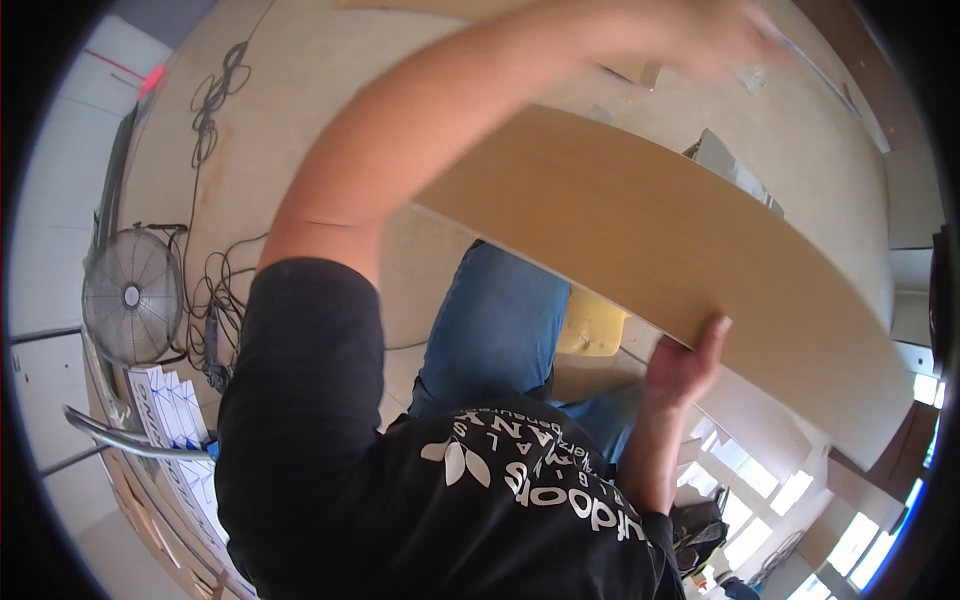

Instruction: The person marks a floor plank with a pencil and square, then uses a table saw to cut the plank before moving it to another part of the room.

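Observation:
A long, light-brown board (600, 215) stretches slantwise in front of me, with a pale strip along its near edge. My right hand (688, 368) grips that near edge, its thumb up against the board's face and the other fingers partly hidden. My left arm reaches across above the board to the far right. At its end my left hand (715, 38) is smeared by motion, so its fingers cannot be made out. Close by it runs a thin, pale strip (820, 70); whether the hand touches it I cannot tell.
A round fan (131, 296) stands on the left, with black cables (212, 275) coiled on the floor beside it. Below lie long white-and-blue packages (180, 420) and a curved metal tube (130, 440). Something yellow (592, 325) shows under the board, and a grey piece (735, 170) beyond it.

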`<action>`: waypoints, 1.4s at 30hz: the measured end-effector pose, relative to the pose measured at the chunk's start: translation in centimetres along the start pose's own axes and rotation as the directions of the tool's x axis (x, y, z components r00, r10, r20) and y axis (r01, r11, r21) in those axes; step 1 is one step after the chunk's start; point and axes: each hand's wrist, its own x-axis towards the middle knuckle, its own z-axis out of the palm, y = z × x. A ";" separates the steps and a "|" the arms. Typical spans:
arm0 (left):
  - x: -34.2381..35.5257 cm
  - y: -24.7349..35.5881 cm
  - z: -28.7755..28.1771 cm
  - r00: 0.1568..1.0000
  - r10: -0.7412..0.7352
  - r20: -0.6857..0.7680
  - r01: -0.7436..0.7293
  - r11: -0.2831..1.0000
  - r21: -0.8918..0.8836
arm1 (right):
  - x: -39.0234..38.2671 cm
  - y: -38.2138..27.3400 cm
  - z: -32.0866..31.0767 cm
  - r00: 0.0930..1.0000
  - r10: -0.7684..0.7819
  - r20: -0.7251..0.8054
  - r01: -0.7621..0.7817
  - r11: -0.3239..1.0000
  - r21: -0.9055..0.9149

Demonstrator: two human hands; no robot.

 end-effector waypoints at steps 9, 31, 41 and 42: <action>-16.9 -17.7 5.8 0.449 -0.815 -0.367 0.567 0.577 -0.587 | 8.1 -15.3 -12.8 0.918 -0.309 -0.248 0.315 0.949 -0.017; 9.8 -7.7 38.2 0.490 -0.648 0.583 0.083 -0.631 -0.771 | 40.5 -14.8 -25.8 0.907 -0.083 -0.413 0.139 0.985 0.106; 8.3 -6.5 43.8 0.366 -0.692 0.622 -0.046 -0.682 -0.730 | 39.9 -9.8 -25.6 0.871 0.078 -0.485 -0.179 0.970 -0.164; 8.3 -5.6 44.2 0.401 -0.693 0.599 0.032 -0.643 -0.765 | 39.9 -9.8 -25.3 0.869 0.078 -0.489 -0.180 0.970 -0.166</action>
